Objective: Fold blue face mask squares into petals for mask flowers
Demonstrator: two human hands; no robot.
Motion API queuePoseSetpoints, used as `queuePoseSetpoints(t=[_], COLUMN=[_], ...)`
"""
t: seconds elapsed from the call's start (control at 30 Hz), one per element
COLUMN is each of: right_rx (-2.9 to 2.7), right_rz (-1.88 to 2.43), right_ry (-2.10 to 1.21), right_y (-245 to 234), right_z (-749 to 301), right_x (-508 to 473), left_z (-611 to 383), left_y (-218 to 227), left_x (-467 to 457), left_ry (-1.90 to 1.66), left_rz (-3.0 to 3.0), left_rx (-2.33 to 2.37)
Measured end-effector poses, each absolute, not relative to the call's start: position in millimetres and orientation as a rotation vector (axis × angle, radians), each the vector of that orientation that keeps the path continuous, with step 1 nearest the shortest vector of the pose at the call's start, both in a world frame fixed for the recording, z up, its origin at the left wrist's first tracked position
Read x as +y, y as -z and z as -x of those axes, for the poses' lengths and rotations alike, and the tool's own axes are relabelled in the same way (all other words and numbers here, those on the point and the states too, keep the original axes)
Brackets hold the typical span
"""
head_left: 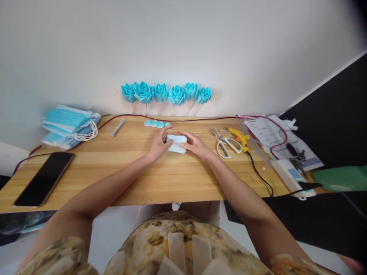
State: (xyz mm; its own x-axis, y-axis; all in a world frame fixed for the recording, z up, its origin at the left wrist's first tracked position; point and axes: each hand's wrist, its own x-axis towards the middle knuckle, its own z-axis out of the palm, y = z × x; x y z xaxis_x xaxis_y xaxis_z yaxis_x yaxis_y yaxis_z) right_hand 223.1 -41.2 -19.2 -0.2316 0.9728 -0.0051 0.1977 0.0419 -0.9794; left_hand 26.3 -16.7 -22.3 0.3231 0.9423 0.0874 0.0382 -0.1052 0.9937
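Observation:
A stacked or folded piece of pale blue mask fabric is held between my two hands over the middle of the table. My left hand grips its left side, thumb on top and fingers curled behind the far edge. On the right side my right hand pinches it the same way. Just beyond my left fingertips lie several small light blue folded petals in a row. Several blue flowers on thin sticks lean against the wall behind them.
White-handled scissors and a yellow glue gun lie right. Farther right are a power strip, papers and a green object. Left are face masks, a phone and a bundle of thin sticks. A red-black cable runs along the back.

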Motion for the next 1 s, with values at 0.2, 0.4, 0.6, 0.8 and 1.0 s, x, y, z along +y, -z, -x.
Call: queuePoseSetpoints(t=[0.2, 0.4, 0.6, 0.8, 1.0], right_rx=[-1.840, -1.723, -1.469, -1.422, -1.757], right_rz=[1.315, 1.335, 1.240, 1.100, 1.268], right_ry=[-1.070, -1.121, -1.378, -1.652, -1.240], right_y=[10, 35, 29, -1, 5], right_z=[-221, -223, -222, -244, -252], right_x=[-26, -18, -25, -41, -31], left_z=[-13, 46, 83, 85, 90], left_y=[14, 3, -3, 4, 6], left_x=[-9, 47, 118, 146, 150], left_ry=[-1.087, -1.305, -1.352, -1.192, -1.081], left_rz=[-1.684, -1.711, -1.764, -1.758, -1.820], left_rx=[0.905, 1.402, 1.891, 2.020, 2.033])
